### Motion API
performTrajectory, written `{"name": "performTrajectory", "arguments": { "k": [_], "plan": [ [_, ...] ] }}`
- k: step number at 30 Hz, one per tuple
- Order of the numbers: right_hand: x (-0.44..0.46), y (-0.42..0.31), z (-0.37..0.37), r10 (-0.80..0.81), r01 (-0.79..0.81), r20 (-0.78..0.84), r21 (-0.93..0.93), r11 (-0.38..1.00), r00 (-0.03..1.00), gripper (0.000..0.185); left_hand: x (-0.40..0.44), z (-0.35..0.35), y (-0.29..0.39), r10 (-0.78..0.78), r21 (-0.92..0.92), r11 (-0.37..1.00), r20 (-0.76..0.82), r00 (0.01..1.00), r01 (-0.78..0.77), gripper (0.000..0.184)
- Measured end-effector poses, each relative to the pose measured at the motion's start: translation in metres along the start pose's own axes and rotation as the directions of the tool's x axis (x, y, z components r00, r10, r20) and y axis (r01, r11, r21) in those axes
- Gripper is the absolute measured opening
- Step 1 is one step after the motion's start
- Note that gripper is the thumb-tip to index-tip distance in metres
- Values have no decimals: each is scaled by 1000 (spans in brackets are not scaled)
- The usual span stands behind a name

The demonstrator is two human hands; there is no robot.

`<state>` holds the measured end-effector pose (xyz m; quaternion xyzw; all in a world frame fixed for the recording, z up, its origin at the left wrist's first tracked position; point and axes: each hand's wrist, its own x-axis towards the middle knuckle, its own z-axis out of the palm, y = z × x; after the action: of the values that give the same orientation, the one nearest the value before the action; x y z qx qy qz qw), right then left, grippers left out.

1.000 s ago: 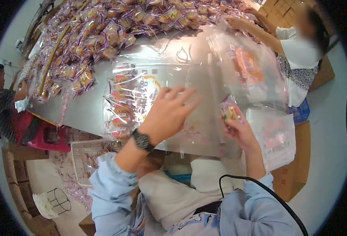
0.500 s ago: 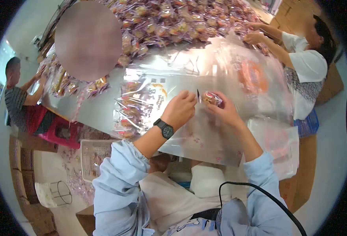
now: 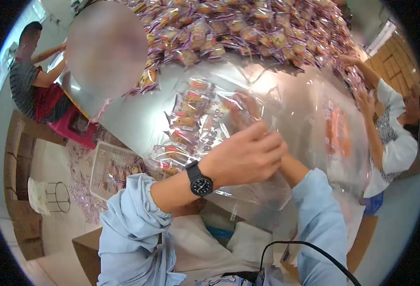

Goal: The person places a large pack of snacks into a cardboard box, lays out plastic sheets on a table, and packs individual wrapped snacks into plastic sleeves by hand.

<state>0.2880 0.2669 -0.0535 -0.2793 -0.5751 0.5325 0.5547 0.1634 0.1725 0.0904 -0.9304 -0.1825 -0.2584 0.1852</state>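
Observation:
A large clear printed bag (image 3: 219, 121) lies on the metal table, with a column of wrapped pastries (image 3: 183, 119) along its left side. My left hand (image 3: 248, 155), with a black watch on its wrist, is closed at the bag's near right part, its fingertips pinched on the plastic. My right hand (image 3: 245, 109) is inside the bag, seen blurred through the shiny film to the right of the pastries. Its forearm passes behind my left hand. Glare and blur hide its fingers and anything in them.
A big heap of wrapped pastries (image 3: 248, 31) covers the table's far side. More printed bags (image 3: 336, 128) lie on the right. One person (image 3: 33, 81) is at the left, another (image 3: 391, 128) at the right. A white basket (image 3: 95, 167) stands at the lower left.
My right hand, with a wrapped pastry in it before, has moved forward and left into the bag. My left hand has moved right and nearer, across the right wrist. The view has shifted.

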Motion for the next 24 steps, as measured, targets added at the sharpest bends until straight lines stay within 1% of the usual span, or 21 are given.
{"name": "performTrajectory", "arguments": {
  "k": [1,2,3,4,6,7,8,9,10,11,12,13,14,16,17,18,19,20,21,23,24],
  "plan": [
    [15,13,6,-50,49,-97,-17,999,994,52,0,0,-2,-3,-14,1000,-43,999,2,9],
    [31,13,11,-244,213,-54,-331,919,968,51,0,1,-3,-4,-30,1000,-86,996,1,9],
    [44,14,15,-412,357,49,-599,716,910,50,0,5,-4,-3,-44,999,-131,991,-3,9],
    [53,23,18,-388,332,57,-642,691,920,51,1,9,-3,-36,-50,998,-169,985,28,9],
    [65,39,23,-342,279,64,-724,631,938,54,-2,10,-6,-33,-94,995,-142,989,20,10],
    [67,37,28,-284,215,30,-732,646,958,54,-3,8,-8,-29,-113,993,-128,991,14,10],
    [67,33,33,-225,147,-6,-738,658,974,55,-3,7,-8,-73,-141,989,-149,986,52,11],
    [67,32,37,-162,77,-43,-743,665,986,56,-6,0,-7,-112,-168,981,-82,990,97,11],
    [72,47,34,-247,109,-87,-724,681,965,51,-8,-15,-8,-150,-192,971,-15,989,144,13],
    [76,45,42,-185,44,-213,-534,844,959,50,-9,-29,-12,-184,-211,959,49,982,190,15],
    [77,42,50,-89,-13,-316,-307,952,945,49,-11,-41,-20,-283,-311,910,13,959,273,14],
    [76,41,54,36,-64,-395,-58,996,918,48,-23,-46,-40,-342,-417,859,-36,939,297,18],
    [79,52,48,8,-64,-407,-125,990,913,48,-34,-51,-60,-399,-520,799,-86,913,301,22],
    [90,73,32,-62,-58,-440,-256,965,896,46,-68,-46,-125,-645,-670,609,-107,757,424,31],
    [89,73,29,-113,-67,-420,-392,918,900,46,-89,-31,-151,-825,-708,420,-37,563,568,30],
    [89,73,29,-161,-73,-394,-516,854,905,45,-118,3,-182,-884,-810,329,-84,460,485,33],
    [90,72,31,-204,-77,-363,-628,774,909,44,-141,26,-198,-944,-810,143,60,323,569,35],
    [88,67,44,-313,-111,-423,-726,678,850,38,-158,42,-207,-966,-779,-48,194,168,625,37],
    [91,62,49,-185,-152,-482,-577,802,856,37,-168,54,-207,-938,-761,-194,328,109,619,44],
    [90,59,54,102,-251,-523,-223,942,846,35,-178,83,-203,-872,-805,-380,477,115,456,51],
    [87,63,52,30,-172,-461,-270,947,887,38,-183,96,-204,-869,-819,-357,468,162,450,55]
  ]
}}
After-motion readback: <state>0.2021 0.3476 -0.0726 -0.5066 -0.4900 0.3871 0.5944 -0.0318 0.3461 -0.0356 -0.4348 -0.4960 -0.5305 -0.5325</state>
